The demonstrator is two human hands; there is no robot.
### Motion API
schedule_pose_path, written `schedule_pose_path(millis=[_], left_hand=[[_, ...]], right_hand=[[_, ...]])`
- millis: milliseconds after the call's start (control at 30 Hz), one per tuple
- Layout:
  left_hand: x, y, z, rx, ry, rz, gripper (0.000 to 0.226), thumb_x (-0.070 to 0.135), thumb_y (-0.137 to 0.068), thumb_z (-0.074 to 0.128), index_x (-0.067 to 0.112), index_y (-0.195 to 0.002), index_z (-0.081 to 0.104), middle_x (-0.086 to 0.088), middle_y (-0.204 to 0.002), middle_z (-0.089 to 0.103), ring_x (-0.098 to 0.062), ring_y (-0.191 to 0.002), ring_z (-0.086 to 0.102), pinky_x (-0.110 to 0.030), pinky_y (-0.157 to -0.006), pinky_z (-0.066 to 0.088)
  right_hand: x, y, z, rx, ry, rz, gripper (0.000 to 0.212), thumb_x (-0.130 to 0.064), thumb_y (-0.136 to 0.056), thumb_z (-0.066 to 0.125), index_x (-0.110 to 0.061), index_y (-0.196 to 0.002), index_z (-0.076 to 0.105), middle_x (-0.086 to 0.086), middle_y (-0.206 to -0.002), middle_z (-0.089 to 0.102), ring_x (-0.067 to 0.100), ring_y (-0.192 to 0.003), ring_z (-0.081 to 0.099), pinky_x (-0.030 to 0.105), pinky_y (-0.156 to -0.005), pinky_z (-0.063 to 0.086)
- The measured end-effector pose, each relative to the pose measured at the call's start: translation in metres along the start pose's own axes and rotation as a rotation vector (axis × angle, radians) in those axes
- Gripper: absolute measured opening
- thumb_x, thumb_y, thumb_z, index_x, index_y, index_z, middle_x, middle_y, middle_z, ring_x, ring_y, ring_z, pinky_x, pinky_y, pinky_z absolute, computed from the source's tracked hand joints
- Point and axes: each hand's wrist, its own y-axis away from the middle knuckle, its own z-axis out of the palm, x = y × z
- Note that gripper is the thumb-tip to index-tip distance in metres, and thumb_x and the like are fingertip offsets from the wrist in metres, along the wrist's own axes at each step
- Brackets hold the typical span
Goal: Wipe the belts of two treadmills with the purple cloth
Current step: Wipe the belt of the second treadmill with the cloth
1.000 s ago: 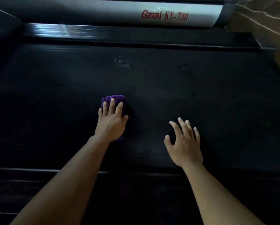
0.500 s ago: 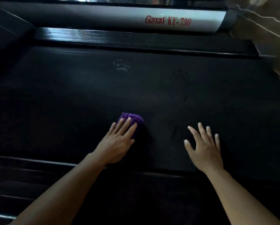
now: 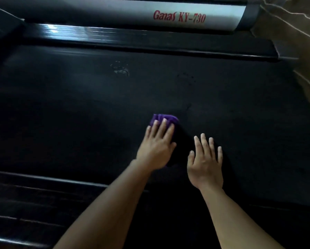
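While the flat left hand [image 3: 156,146] presses and mostly hides the purple cloth [image 3: 165,118], the right hand [image 3: 205,162] spreads open beside it.

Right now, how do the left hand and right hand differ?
The left hand presses the bunched purple cloth onto the black treadmill belt; the right hand holds nothing. The left hand's fingers lie together; the right hand's are slightly spread. Both are palm down with straight fingers.
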Motion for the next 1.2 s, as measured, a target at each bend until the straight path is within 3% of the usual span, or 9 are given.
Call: schedule_pose_path(millis=[167, 333, 467, 567, 700, 833, 967, 1067, 1200], left_hand=[[-0.024, 0.066, 0.003, -0.066, -0.054, -0.055, 0.073, 0.057, -0.089, 0.005, 0.029, -0.156, 0.004, 0.000, -0.164, -0.004, -0.026, -0.151, -0.005, -0.048, -0.120, 0.000], [-0.085, 0.080, -0.010, -0.074, 0.004, -0.327, 0.064, 0.045, -0.103, 0.028, 0.025, -0.156, -0.002, -0.006, -0.164, -0.009, -0.031, -0.150, -0.007, -0.048, -0.120, 0.004], [-0.085, 0.049, -0.013, -0.036, 0.098, -0.452, 0.063, 0.043, -0.104, 0.028, 0.023, -0.156, -0.001, -0.009, -0.164, -0.011, -0.034, -0.149, -0.011, -0.049, -0.121, 0.002], [-0.064, 0.015, -0.012, -0.004, 0.078, -0.413, 0.064, 0.043, -0.104, 0.029, 0.023, -0.157, 0.000, -0.010, -0.164, -0.009, -0.037, -0.149, -0.009, -0.050, -0.120, 0.003], [-0.013, -0.010, -0.006, 0.003, 0.074, -0.198, 0.063, 0.043, -0.103, 0.029, 0.025, -0.157, 0.001, -0.006, -0.164, -0.008, -0.033, -0.149, -0.011, -0.049, -0.120, 0.000], [0.023, 0.008, 0.005, 0.015, 0.058, -0.042, 0.060, 0.044, -0.103, 0.027, 0.027, -0.156, 0.004, -0.003, -0.165, -0.004, -0.029, -0.150, -0.010, -0.047, -0.122, 0.000], [0.005, 0.047, 0.010, -0.025, 0.031, 0.062, 0.062, 0.052, -0.097, 0.012, 0.034, -0.155, 0.001, 0.004, -0.164, -0.005, -0.023, -0.151, -0.009, -0.049, -0.121, 0.000], [-0.035, 0.071, 0.010, -0.008, 0.028, -0.019, 0.065, 0.056, -0.093, 0.008, 0.038, -0.155, 0.002, 0.010, -0.163, -0.004, -0.021, -0.151, -0.005, -0.050, -0.120, 0.003], [-0.085, 0.056, -0.001, 0.032, 0.091, -0.232, 0.060, 0.046, -0.102, 0.032, 0.033, -0.156, 0.010, 0.002, -0.165, 0.003, -0.026, -0.151, 0.000, -0.051, -0.120, 0.005]], right_hand=[[-0.001, 0.001, -0.006, -0.035, -0.043, -0.001, 0.058, -0.037, -0.104, 0.022, -0.026, -0.159, 0.012, -0.005, -0.167, -0.001, 0.016, -0.153, -0.008, 0.045, -0.123, -0.010], [0.001, 0.003, -0.007, -0.042, -0.044, -0.023, 0.058, -0.038, -0.103, 0.018, -0.025, -0.159, 0.010, -0.004, -0.168, -0.002, 0.018, -0.153, -0.009, 0.046, -0.123, -0.010], [0.001, 0.005, -0.009, -0.032, -0.043, -0.025, 0.058, -0.038, -0.103, 0.016, -0.024, -0.159, 0.010, -0.003, -0.168, -0.002, 0.019, -0.154, -0.009, 0.047, -0.123, -0.009], [0.001, 0.004, -0.006, -0.026, -0.011, -0.024, 0.058, -0.039, -0.103, 0.014, -0.025, -0.159, 0.008, -0.003, -0.168, -0.002, 0.019, -0.154, -0.008, 0.047, -0.123, -0.008], [0.002, 0.003, -0.003, -0.018, 0.001, -0.012, 0.057, -0.038, -0.104, 0.016, -0.026, -0.159, 0.010, -0.004, -0.168, -0.001, 0.018, -0.154, -0.007, 0.048, -0.124, -0.006], [0.001, 0.001, -0.003, -0.004, -0.002, -0.004, 0.056, -0.037, -0.104, 0.019, -0.026, -0.159, 0.013, -0.006, -0.167, 0.001, 0.016, -0.154, -0.006, 0.046, -0.124, -0.006], [0.000, 0.001, -0.001, 0.010, -0.034, 0.007, 0.056, -0.036, -0.104, 0.023, -0.027, -0.158, 0.015, -0.007, -0.167, 0.004, 0.015, -0.154, -0.005, 0.044, -0.123, -0.007], [0.002, 0.002, 0.001, 0.012, -0.016, 0.003, 0.056, -0.037, -0.104, 0.019, -0.027, -0.159, 0.013, -0.008, -0.167, 0.002, 0.014, -0.154, -0.006, 0.044, -0.124, -0.007], [0.001, 0.001, 0.003, 0.018, -0.010, -0.002, 0.056, -0.037, -0.104, 0.019, -0.027, -0.158, 0.013, -0.007, -0.167, 0.002, 0.015, -0.154, -0.006, 0.045, -0.124, -0.006]])
